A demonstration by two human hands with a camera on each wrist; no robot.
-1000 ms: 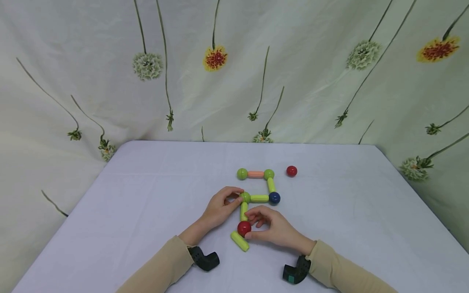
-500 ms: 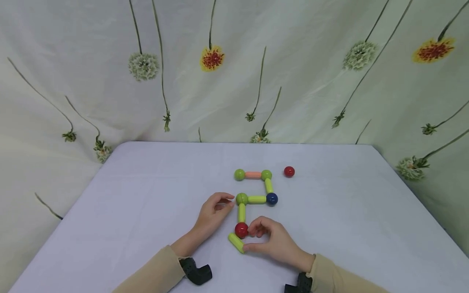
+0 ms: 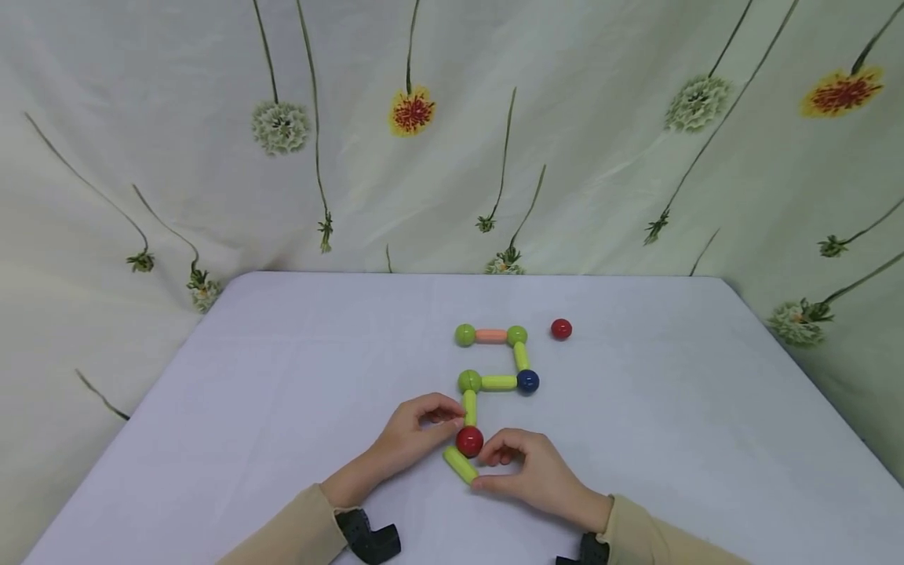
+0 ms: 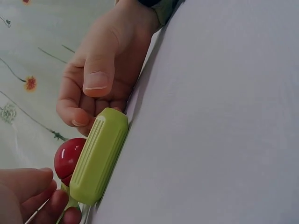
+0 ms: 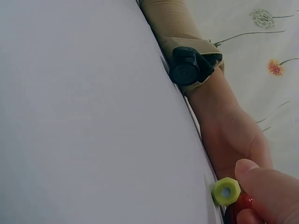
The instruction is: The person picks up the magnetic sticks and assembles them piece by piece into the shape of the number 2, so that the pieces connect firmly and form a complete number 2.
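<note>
A loose yellow-green magnetic rod [image 3: 461, 465] lies slanted on the table, its upper end close by a red ball [image 3: 469, 442]. From that ball another yellow-green rod [image 3: 470, 408] runs up to a green ball [image 3: 469, 381]. My left hand [image 3: 417, 431] has its thumb and fingertips right at this rod and the red ball, fingers loosely bent. My right hand [image 3: 533, 475] has its thumb at the loose rod's lower end and bent fingers beside the red ball. In the left wrist view a gap shows between the right thumb and the loose rod [image 4: 100, 156].
Beyond the green ball the chain turns through a yellow-green rod [image 3: 498, 383], a dark blue ball [image 3: 527, 381], another rod, a green ball [image 3: 517, 335], a pink rod [image 3: 491, 336] and a last green ball [image 3: 464, 335]. A separate red ball [image 3: 561, 329] sits at the right.
My left hand has left the green ball and come toward me to the red ball. My right hand has shifted toward me from the red ball to the loose rod's lower end.
</note>
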